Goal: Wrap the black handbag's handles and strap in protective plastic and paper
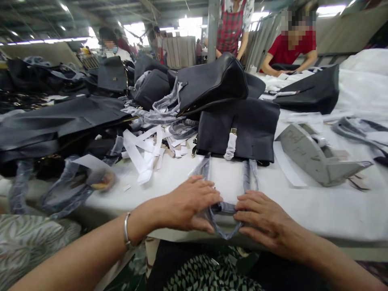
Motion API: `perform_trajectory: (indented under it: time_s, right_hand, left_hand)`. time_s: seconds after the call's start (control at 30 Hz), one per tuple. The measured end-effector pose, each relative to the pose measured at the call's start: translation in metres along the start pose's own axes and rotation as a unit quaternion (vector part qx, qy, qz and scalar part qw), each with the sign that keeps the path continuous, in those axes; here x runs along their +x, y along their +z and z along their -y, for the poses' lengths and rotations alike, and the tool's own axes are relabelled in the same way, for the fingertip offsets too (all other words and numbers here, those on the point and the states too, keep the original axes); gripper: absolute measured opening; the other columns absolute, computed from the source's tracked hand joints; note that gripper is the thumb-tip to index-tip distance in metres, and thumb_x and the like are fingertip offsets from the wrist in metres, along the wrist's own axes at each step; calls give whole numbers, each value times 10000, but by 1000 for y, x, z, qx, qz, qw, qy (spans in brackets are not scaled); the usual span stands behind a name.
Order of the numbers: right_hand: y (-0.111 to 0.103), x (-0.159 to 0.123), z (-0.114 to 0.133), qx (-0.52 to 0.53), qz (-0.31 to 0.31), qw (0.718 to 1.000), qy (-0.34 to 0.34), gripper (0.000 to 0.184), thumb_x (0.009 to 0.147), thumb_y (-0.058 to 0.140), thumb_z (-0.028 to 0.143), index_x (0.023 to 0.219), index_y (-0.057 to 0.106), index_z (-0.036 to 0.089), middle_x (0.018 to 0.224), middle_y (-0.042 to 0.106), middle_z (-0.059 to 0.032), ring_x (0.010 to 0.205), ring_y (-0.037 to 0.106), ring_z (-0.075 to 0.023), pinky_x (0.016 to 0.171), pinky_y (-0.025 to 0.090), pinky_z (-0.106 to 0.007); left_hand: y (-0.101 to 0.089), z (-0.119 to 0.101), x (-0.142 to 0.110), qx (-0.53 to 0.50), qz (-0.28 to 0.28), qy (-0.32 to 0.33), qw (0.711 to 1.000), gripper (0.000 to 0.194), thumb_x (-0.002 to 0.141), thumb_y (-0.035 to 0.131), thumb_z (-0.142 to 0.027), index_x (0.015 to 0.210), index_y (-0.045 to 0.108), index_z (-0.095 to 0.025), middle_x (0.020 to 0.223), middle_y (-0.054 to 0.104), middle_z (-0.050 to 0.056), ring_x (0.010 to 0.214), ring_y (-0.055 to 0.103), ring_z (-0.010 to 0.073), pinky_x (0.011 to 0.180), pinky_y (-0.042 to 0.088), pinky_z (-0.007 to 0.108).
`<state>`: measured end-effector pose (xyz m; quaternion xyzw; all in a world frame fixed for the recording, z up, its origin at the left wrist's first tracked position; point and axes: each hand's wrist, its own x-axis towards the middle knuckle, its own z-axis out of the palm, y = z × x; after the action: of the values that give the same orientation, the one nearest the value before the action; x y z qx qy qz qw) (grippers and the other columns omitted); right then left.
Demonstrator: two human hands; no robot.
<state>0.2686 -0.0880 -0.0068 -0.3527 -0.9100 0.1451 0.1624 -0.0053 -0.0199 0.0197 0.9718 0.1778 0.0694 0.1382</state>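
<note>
A black handbag (pixel 257 131) lies on the white table in front of me, with a gold clasp (pixel 233 131) and a white-wrapped strap (pixel 230 146) at its middle. Its plastic-wrapped handles (pixel 228 234) reach toward me and loop over the table's edge. My left hand (pixel 188 204) rests on the left side of the handles, fingers stretched out and lying flat. On the right side, my right hand (pixel 266 220) touches the handles with its fingers extended. Neither hand is wrapped around anything that I can see.
More black bags (pixel 212 81) are heaped behind. White paper strips (pixel 145 153) and scraps lie to the left. At the right stands a grey tape dispenser (pixel 315 155). A wrapped-handle bag (pixel 60 121) overhangs the left edge. People work across the table.
</note>
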Motion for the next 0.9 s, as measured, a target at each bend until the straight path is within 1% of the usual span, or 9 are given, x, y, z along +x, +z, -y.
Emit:
perform_trajectory:
  time_s: [0.17,0.23,0.3,0.37,0.43,0.53,0.7,0.8,0.9]
  right_hand:
    - [-7,9,-10,-6,-135,990,52,165,931,530,264,1034,640,197,945,685,-56,912,601,-188,886,408,-354]
    - [-8,18,-7,-10,-91,993,79,173,910,551,262,1043,643,201,959,685,-61,917,596,-203,843,412,-341]
    - [-6,32,1,-14,0,995,97,161,862,599,255,1005,651,203,943,682,-60,889,595,-211,802,409,-328]
    - [-1,48,10,-26,80,991,104,155,794,648,242,940,649,189,923,673,-64,865,591,-220,762,398,-315]
    - [5,64,16,-45,122,987,97,145,762,647,231,895,636,174,908,668,-72,845,591,-228,724,378,-307]
    - [9,83,17,-51,130,985,102,103,794,568,210,875,619,171,857,672,-65,780,598,-212,651,330,-288]
    - [3,85,11,2,116,977,179,133,842,497,196,884,622,205,729,662,-19,672,578,-165,578,260,-260]
    - [-1,77,10,27,110,975,190,302,825,506,166,1115,573,216,750,673,-14,692,594,-171,590,276,-250]
    - [-1,75,13,2,127,982,138,374,848,535,249,1220,519,218,833,697,-42,743,624,-204,592,272,-261]
  left_hand:
    - [17,-18,15,72,31,34,996,486,838,624,-460,1209,494,-175,1067,618,90,1003,558,247,1056,265,473]
    - [21,-14,12,105,16,60,993,413,864,597,-403,1201,494,-188,1120,595,90,1009,548,237,1033,282,452]
    - [23,-10,6,144,-8,94,985,207,919,500,-276,1110,538,-204,1142,591,77,977,550,207,997,299,419]
    - [24,-8,-2,171,-36,118,978,169,936,422,-178,1025,564,-206,1156,594,65,897,554,168,931,319,384]
    - [23,-5,-10,164,-61,110,978,152,943,433,-230,1016,563,-200,1142,601,63,844,547,156,865,328,366]
    - [18,-2,-17,117,-67,36,990,270,941,451,-417,999,555,-174,947,624,52,782,537,167,790,327,358]
    - [15,-4,-12,128,-30,-116,985,169,911,503,-346,863,548,-190,827,607,22,768,516,185,735,303,355]
    - [20,-6,-5,131,-20,-133,982,116,869,545,-296,825,541,-189,798,606,27,782,499,205,745,306,369]
    - [23,-1,-1,110,-36,-84,990,75,859,490,-191,795,528,-180,793,592,32,771,483,196,796,319,391]
